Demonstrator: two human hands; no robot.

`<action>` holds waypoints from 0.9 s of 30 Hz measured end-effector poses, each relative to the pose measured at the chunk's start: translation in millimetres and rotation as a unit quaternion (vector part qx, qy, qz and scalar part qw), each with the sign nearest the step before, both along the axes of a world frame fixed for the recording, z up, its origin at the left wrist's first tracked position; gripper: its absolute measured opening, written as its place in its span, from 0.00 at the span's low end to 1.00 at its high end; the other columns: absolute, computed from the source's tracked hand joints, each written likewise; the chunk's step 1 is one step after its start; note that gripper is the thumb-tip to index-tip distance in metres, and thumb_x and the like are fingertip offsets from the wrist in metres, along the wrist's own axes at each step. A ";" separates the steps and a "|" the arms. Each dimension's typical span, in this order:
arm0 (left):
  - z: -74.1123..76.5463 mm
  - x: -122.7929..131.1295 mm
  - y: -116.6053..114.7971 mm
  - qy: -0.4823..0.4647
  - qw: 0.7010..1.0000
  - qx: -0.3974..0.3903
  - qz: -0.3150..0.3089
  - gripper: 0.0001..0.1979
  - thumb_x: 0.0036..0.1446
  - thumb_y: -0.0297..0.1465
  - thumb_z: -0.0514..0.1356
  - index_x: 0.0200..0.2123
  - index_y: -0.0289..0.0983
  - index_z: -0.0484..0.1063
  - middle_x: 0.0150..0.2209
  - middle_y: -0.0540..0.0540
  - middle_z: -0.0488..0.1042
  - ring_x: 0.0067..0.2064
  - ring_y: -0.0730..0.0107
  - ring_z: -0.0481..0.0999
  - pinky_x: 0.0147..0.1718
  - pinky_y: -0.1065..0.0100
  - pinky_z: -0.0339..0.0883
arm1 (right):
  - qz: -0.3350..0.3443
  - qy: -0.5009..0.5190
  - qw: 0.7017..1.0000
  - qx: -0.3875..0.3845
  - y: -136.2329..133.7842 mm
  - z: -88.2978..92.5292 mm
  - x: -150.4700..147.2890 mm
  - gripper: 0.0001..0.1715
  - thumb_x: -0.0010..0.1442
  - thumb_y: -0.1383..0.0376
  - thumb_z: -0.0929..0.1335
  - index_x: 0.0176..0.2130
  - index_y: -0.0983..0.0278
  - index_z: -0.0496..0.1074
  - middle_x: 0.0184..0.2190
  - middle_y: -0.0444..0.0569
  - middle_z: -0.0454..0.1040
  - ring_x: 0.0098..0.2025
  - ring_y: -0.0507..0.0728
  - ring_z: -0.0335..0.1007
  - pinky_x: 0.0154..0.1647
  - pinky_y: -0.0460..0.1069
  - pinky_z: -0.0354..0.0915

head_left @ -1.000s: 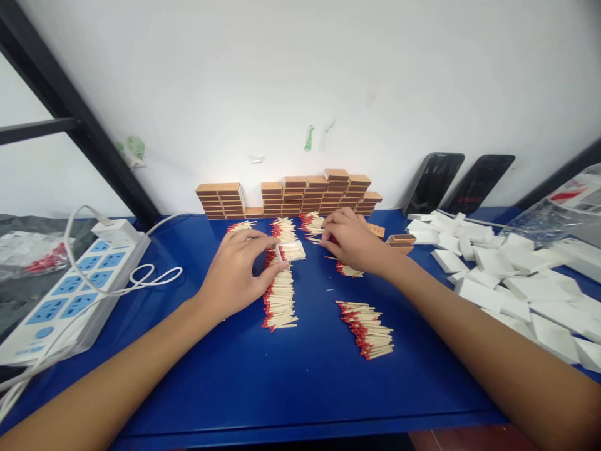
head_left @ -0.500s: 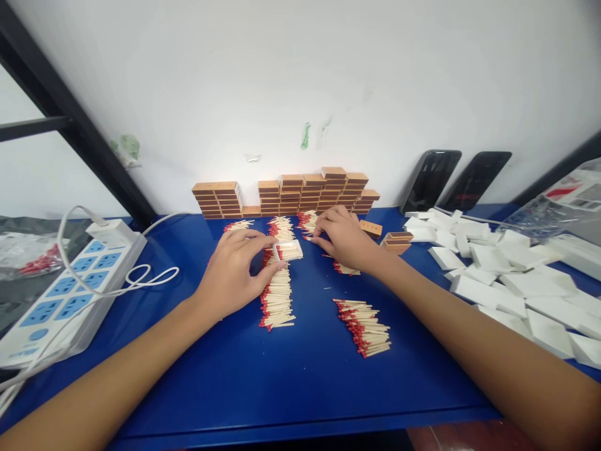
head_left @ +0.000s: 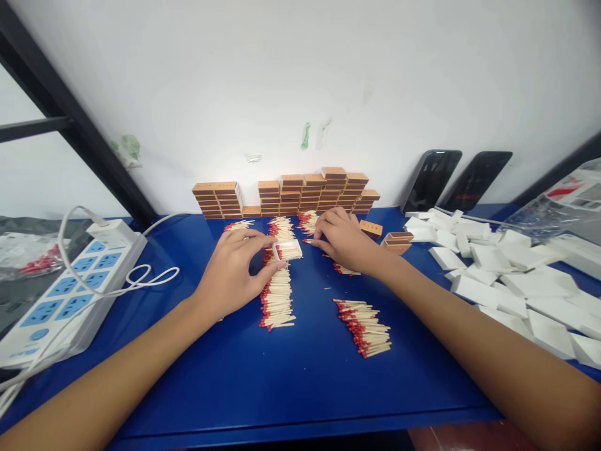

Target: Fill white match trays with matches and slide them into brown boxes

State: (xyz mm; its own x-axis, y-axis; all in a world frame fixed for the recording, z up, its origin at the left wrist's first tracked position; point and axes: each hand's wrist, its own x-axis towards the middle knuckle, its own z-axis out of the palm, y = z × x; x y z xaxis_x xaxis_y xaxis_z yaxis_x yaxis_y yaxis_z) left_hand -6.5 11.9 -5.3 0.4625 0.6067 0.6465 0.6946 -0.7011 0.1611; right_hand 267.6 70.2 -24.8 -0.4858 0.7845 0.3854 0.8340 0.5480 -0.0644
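Observation:
Between thumb and fingers, my left hand holds a small white tray with red-tipped matches inside. It is over a long row of matches on the blue table. My right hand pinches red-tipped matches beside a small pile; how many it holds is unclear. Part of another pile shows below the right wrist. A separate pile of matches lies nearer the front edge.
Stacked matchboxes line the wall. Loose matchboxes lie right of my right hand. White empty trays are heaped at right, below two phones. A power strip with white cables sits at left.
My right fingertips have shifted slightly, and the red match tips beside them show a little more. My left hand and the tray are almost unmoved.

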 end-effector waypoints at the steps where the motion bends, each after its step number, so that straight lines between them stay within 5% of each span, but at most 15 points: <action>1: 0.1 -0.2 -0.2 0.000 1.000 0.000 0.000 0.18 0.64 0.42 0.67 0.51 0.38 0.78 0.48 0.42 0.82 0.52 0.55 0.79 0.55 0.52 0.69 | -0.001 0.001 1.000 -0.003 -0.5 1.0 0.3 0.07 0.69 0.61 0.69 0.39 0.63 0.72 0.47 0.57 0.74 0.55 0.67 0.61 0.50 0.59 0.57; 14: 1.2 -0.2 -1.2 0.001 1.000 -0.001 0.000 0.17 0.64 0.42 0.67 0.51 0.37 0.78 0.48 0.42 0.82 0.52 0.55 0.79 0.56 0.52 0.68 | -0.004 -0.037 0.999 -0.029 -3.2 6.5 -2.0 0.10 0.71 0.62 0.66 0.39 0.65 0.73 0.50 0.61 0.74 0.55 0.67 0.60 0.50 0.60 0.56; 27: -0.3 0.0 -2.6 0.002 1.000 -0.021 0.007 0.18 0.64 0.42 0.67 0.52 0.38 0.78 0.49 0.41 0.81 0.53 0.53 0.78 0.56 0.51 0.68 | 0.086 0.111 0.989 0.040 -39.7 38.6 -13.5 0.07 0.71 0.62 0.67 0.39 0.60 0.72 0.53 0.57 0.74 0.59 0.66 0.62 0.57 0.63 0.61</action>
State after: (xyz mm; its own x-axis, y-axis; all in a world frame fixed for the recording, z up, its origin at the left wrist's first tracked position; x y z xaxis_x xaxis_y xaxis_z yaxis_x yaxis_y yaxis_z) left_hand -6.5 9.3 -5.6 0.4556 0.6402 0.6185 0.7050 -0.6837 0.1883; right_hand 254.1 30.6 13.8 -0.5065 0.6604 0.5544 0.6980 0.6915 -0.1860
